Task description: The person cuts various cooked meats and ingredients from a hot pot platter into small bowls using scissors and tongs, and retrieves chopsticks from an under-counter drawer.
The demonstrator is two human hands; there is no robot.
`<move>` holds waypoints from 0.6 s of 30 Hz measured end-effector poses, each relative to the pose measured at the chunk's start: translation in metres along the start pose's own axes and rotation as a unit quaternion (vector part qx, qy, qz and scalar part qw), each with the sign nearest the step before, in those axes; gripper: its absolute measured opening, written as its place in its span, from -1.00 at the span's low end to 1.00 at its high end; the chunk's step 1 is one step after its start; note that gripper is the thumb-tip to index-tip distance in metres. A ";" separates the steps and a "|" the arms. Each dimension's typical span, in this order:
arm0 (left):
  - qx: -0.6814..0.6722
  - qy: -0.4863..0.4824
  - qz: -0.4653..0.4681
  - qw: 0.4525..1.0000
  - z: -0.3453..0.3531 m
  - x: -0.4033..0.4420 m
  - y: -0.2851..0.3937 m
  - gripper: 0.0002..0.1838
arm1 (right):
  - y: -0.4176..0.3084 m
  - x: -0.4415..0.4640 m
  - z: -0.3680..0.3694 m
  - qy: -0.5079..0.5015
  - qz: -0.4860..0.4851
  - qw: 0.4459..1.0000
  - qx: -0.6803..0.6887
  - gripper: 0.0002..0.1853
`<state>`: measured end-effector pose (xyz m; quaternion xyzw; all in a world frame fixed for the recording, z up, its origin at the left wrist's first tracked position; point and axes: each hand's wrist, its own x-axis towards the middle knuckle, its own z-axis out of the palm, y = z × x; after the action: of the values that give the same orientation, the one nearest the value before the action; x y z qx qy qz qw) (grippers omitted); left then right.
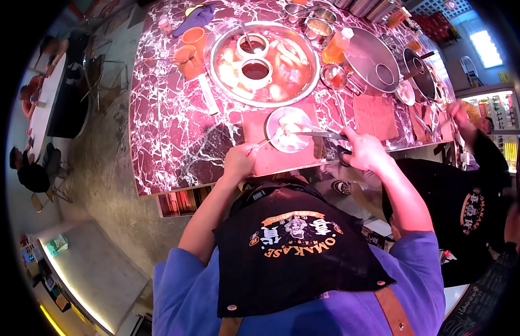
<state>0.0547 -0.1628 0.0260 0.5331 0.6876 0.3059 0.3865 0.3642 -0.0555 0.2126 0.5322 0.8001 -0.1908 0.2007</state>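
Observation:
A small white bowl [271, 126] with pale pieces of food [291, 124] stands on a reddish mat [260, 162] in front of me. My right hand [365, 150] is closed round the dark handles of a pair of scissors [327, 135], whose blades reach left over the bowl. At the bowl's left rim my left hand [240, 161] pinches a thin stick, apparently a skewer [264, 143], pointing at the food. Whether the blades touch the food I cannot tell.
Behind the bowl is a large round metal pan [215, 84] with food in red broth and two sauce pots [256, 78]. Orange cups [194, 38], a white strip [207, 95], a bottle [337, 47] and a big pot [372, 56] surround it. A co-worker [456, 196] stands at right.

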 end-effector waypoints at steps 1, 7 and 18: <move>0.000 -0.001 0.003 1.000 0.001 0.002 0.001 -0.75 | -0.002 0.005 0.002 0.006 -0.010 1.000 0.001 -0.34; 0.085 0.019 0.000 0.996 -0.018 0.000 0.012 -0.75 | -0.014 0.025 -0.002 -0.009 0.003 1.000 -0.009 -0.40; 0.220 0.000 0.027 0.975 -0.013 0.010 0.019 -0.79 | -0.023 0.041 0.018 -0.009 -0.032 0.999 0.019 -0.48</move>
<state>0.0516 -0.1491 0.0461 0.6236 0.7233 0.1579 0.2510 0.3311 -0.0416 0.1780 0.5083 0.8109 -0.2173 0.1918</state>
